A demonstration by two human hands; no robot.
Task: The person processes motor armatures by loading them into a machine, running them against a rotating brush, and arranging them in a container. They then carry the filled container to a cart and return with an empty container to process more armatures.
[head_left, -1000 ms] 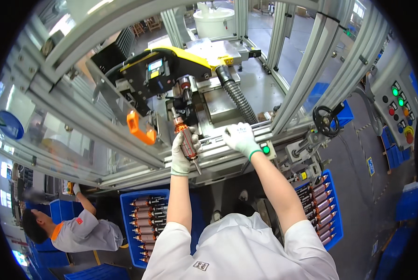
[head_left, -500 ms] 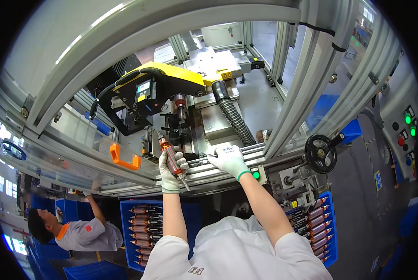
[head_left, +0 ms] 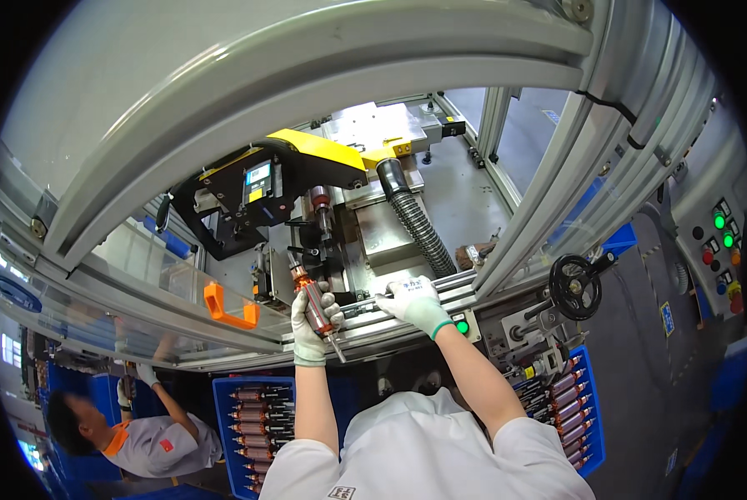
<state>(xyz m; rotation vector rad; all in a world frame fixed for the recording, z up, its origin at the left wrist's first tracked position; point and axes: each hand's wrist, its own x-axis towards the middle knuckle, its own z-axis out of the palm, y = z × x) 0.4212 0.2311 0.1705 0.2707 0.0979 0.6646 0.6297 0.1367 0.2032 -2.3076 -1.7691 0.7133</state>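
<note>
My gloved left hand [head_left: 309,343] is closed around a motor armature [head_left: 316,315] with a dark red core, copper windings and a steel shaft. It holds the armature tilted over the machine's front rail, with one shaft end toward the machine. My gloved right hand [head_left: 415,305] lies on the front rail [head_left: 365,320], fingers stretched to the left and nothing visible in them. Beyond the hands, inside the machine, another armature [head_left: 320,200] sits below a black and yellow unit [head_left: 261,179] with a small screen.
Blue bins of armatures stand on the left [head_left: 220,417] and right [head_left: 591,400]. A ribbed hose [head_left: 422,229] crosses the machine bed. An orange handle [head_left: 230,310], a black handwheel [head_left: 575,287] and a lit green button [head_left: 463,327] are nearby. A co-worker [head_left: 152,442] is at far left.
The view has tilted slightly, so the machine frame appears lower. My left hand still grips the armature and my right hand stays on the rail. The co-worker's hands have moved together.
</note>
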